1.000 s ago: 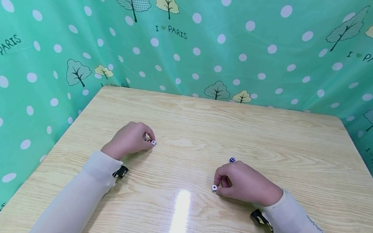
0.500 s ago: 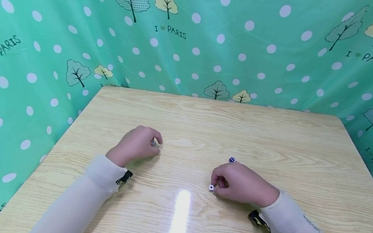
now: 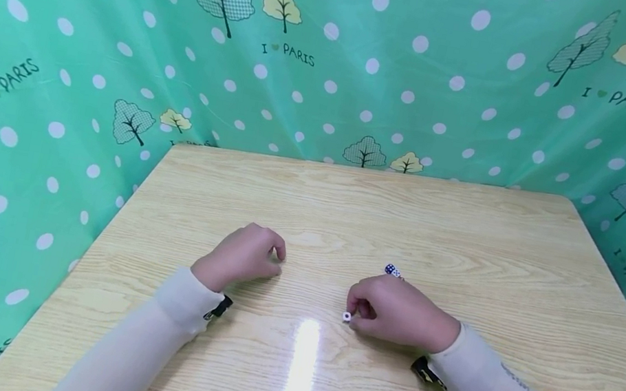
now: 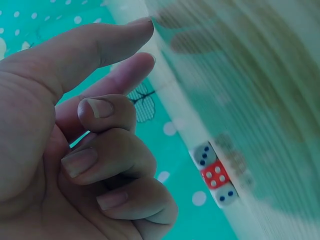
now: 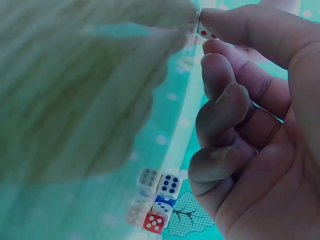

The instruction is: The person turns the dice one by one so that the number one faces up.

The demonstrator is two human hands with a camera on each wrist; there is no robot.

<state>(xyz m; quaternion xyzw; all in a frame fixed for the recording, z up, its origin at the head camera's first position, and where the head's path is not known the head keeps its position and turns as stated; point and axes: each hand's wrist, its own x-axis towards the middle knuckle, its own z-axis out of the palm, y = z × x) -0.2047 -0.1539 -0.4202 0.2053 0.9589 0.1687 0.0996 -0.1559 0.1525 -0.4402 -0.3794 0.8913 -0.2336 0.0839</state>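
Nothing is between the thumb and index finger of my left hand (image 3: 246, 255); they stand apart and the other fingers are loosely curled. Past those fingers, in the left wrist view, a short row of dice lies on the table, with a red die (image 4: 215, 174) between two white ones; in the head view my hand hides them. My right hand (image 3: 402, 311) pinches a white die (image 3: 347, 317) at its fingertips, low over the table; red dots show on this die (image 5: 205, 31) in the right wrist view.
Behind my right hand is a small group of dice: a blue die (image 3: 390, 269), a white die (image 3: 396, 273) and a red die (image 5: 154, 222). The wooden table (image 3: 318, 203) meets a green patterned curtain (image 3: 332, 87) at the back and sides.
My left hand has come away from the dice at left, moving right and nearer me, with its finger and thumb spreading. My right hand has slid slightly left with the white die.
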